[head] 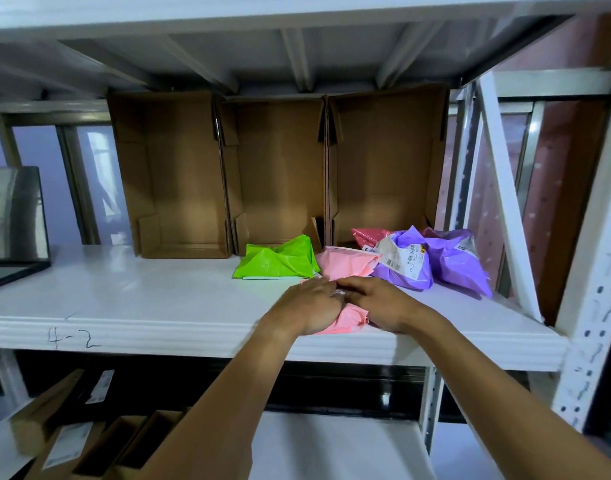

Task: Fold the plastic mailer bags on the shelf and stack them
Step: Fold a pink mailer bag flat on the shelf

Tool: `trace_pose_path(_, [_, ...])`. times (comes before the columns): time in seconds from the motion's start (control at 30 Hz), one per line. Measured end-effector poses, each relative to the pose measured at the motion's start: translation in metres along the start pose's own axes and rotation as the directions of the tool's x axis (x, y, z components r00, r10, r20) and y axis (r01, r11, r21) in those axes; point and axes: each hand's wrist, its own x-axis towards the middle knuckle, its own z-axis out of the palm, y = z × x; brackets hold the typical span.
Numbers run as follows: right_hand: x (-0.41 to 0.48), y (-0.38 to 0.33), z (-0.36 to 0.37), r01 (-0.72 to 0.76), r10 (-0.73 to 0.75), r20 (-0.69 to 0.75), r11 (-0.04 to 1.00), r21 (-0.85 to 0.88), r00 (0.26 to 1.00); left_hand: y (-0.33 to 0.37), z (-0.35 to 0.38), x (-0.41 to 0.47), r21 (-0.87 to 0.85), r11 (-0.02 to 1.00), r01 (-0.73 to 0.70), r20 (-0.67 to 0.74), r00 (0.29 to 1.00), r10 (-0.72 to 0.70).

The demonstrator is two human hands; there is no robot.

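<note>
L hand [306, 306] + R hand [378, 303] press pink mailer [351, 318] | mostly hidden

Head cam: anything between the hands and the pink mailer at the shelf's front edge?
Nothing visible. The left hand and right hand both rest directly on the pink mailer. The green mailer and purple mailers lie farther back on the shelf.

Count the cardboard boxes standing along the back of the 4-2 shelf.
3, side by side against the back: left box, middle box, right box. None appears hidden.
</note>
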Motion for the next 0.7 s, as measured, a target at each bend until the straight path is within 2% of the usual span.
trace_pose_path(0.17, [-0.007,-0.004,-0.004,0.006,0.004,-0.113,0.996,0.093,0.994,0.002,-0.004,-0.011,-0.085,0.996,0.006,-0.107,0.994,-0.016])
trace_pose_path(0.4, [-0.003,0.001,0.000,0.050,-0.054,-0.050,0.996,-0.078,0.997,0.004,-0.005,-0.004,-0.005,1.000,-0.018,0.097,0.995,0.018])
trace_pose_path(0.57, [-0.004,0.000,0.000,0.057,-0.060,-0.042,0.997,-0.050,0.997,0.001,-0.004,0.003,0.073,0.997,-0.010,0.138,0.990,0.000])
trace_pose_path(0.7, [-0.002,0.003,0.002,0.071,-0.071,-0.038,0.997,-0.003,0.997,0.002,-0.003,0.004,0.041,0.999,0.025,0.141,0.990,-0.030])
